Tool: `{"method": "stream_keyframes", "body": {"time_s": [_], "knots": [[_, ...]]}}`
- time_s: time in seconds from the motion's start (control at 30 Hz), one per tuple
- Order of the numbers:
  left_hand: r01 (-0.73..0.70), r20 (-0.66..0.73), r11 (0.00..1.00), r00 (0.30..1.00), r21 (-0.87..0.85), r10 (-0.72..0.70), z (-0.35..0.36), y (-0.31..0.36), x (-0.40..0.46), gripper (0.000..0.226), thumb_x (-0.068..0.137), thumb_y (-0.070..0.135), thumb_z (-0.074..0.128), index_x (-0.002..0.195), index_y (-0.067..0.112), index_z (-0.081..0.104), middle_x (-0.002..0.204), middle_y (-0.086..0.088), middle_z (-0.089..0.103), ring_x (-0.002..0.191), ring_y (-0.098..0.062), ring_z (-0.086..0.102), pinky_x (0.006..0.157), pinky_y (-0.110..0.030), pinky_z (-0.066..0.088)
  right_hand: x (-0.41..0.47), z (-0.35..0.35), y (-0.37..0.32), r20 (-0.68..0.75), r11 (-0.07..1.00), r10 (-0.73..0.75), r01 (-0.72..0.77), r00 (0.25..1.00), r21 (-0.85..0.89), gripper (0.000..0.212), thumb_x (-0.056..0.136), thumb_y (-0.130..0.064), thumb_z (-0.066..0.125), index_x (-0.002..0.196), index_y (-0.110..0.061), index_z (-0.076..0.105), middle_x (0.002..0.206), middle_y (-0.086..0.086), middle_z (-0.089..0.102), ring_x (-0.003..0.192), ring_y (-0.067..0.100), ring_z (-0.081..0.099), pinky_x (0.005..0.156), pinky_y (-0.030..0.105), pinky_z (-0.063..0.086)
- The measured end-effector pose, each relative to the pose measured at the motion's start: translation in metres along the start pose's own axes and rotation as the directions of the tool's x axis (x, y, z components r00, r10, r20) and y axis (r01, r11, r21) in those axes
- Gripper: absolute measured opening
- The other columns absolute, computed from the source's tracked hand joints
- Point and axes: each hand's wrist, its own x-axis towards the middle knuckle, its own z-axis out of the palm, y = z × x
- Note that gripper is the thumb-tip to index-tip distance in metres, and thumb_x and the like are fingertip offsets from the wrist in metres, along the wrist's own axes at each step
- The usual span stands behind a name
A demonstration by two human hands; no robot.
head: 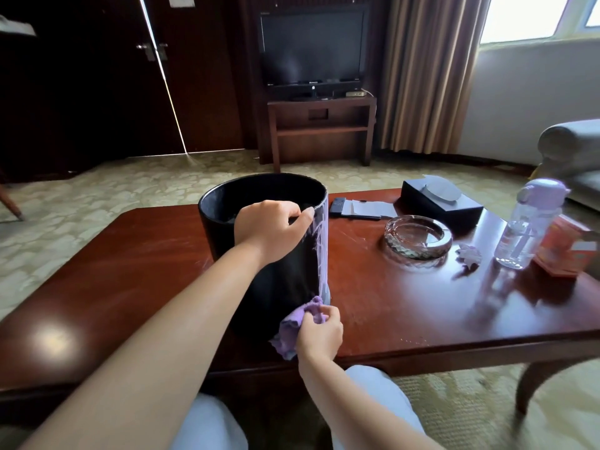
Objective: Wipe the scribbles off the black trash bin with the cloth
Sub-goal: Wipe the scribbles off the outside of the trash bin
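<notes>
- Black trash bin: upright on the wooden table, between my two hands; pale scribbles run down its right side.
- My left hand: over the near rim of the bin, fingers curled round the rim, thumb on the outer wall just beside the top of the scribbles.
- My right hand: low at the bin's base, fingers bunched tight on the purple cloth.
- Purple cloth: crumpled, its upper end pressed against the bin's lower right wall, just under the scribbles; its lower end hangs below my fingers.
- Glass ashtray: on the table, right of my left hand, apart from the bin.
- Black tissue box: beyond the ashtray.
- Clear bottle with lilac cap: far right of my hands, beside an orange box.
- Crumpled white scrap: between ashtray and bottle.
</notes>
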Motion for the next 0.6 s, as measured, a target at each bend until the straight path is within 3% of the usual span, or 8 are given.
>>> {"method": "stream_keyframes", "body": {"time_s": [0.07, 0.17, 0.27, 0.43, 0.6], "knots": [[-0.001, 0.002, 1.0, 1.0, -0.003, 0.001, 0.0, 0.0, 0.0, 0.052, 0.092, 0.045, 0.042, 0.048, 0.019, 0.032, 0.047, 0.004, 0.041, 0.057, -0.018, 0.046, 0.05, -0.026, 0.023, 0.007, 0.001, -0.004, -0.04, 0.997, 0.055, -0.053, 0.998, 0.047, 0.021, 0.091, -0.025, 0.053, 0.109, -0.016, 0.06, 0.111, 0.009, 0.061, 0.098, 0.025, 0.058, 0.083, 0.03, 0.043], [-0.002, -0.005, 1.0, 1.0, 0.011, 0.002, 0.001, 0.0, 0.0, 0.051, 0.092, 0.046, 0.041, 0.05, 0.018, 0.034, 0.048, 0.004, 0.043, 0.057, -0.018, 0.047, 0.05, -0.027, 0.023, 0.004, 0.002, 0.004, 0.0, 0.999, 0.019, -0.019, 1.0, -0.043, 0.025, 0.094, -0.024, 0.05, 0.115, -0.016, 0.061, 0.116, 0.008, 0.06, 0.106, 0.025, 0.057, 0.09, 0.029, 0.041], [-0.006, -0.014, 1.0, 1.0, 0.03, 0.006, 0.003, 0.0, 0.0, 0.05, 0.092, 0.046, 0.042, 0.051, 0.017, 0.037, 0.049, 0.003, 0.045, 0.057, -0.017, 0.048, 0.053, -0.028, 0.026, -0.012, 0.008, 0.021, 0.08, 0.996, 0.058, -0.051, 0.995, -0.079, 0.024, 0.093, -0.021, 0.053, 0.114, -0.015, 0.063, 0.115, 0.008, 0.06, 0.102, 0.023, 0.059, 0.084, 0.023, 0.039], [-0.012, -0.01, 1.0, 1.0, 0.018, 0.013, 0.002, -0.001, 0.001, 0.051, 0.093, 0.046, 0.042, 0.051, 0.017, 0.036, 0.049, 0.004, 0.044, 0.056, -0.017, 0.048, 0.05, -0.027, 0.025, 0.009, 0.009, 0.011, -0.001, 0.99, 0.142, -0.142, 0.99, 0.008, 0.024, 0.093, -0.018, 0.053, 0.111, -0.015, 0.068, 0.111, 0.01, 0.065, 0.101, 0.025, 0.061, 0.078, 0.022, 0.037], [-0.009, 0.007, 1.0, 1.0, 0.029, 0.009, 0.001, 0.0, 0.002, 0.05, 0.092, 0.046, 0.04, 0.052, 0.017, 0.036, 0.049, 0.003, 0.043, 0.057, -0.017, 0.048, 0.051, -0.027, 0.026, 0.03, -0.005, -0.003, 0.102, 0.978, 0.087, -0.065, 0.991, -0.197, 0.034, 0.093, -0.012, 0.044, 0.12, -0.021, 0.064, 0.122, 0.008, 0.059, 0.106, 0.026, 0.058, 0.088, 0.025, 0.04]]}}
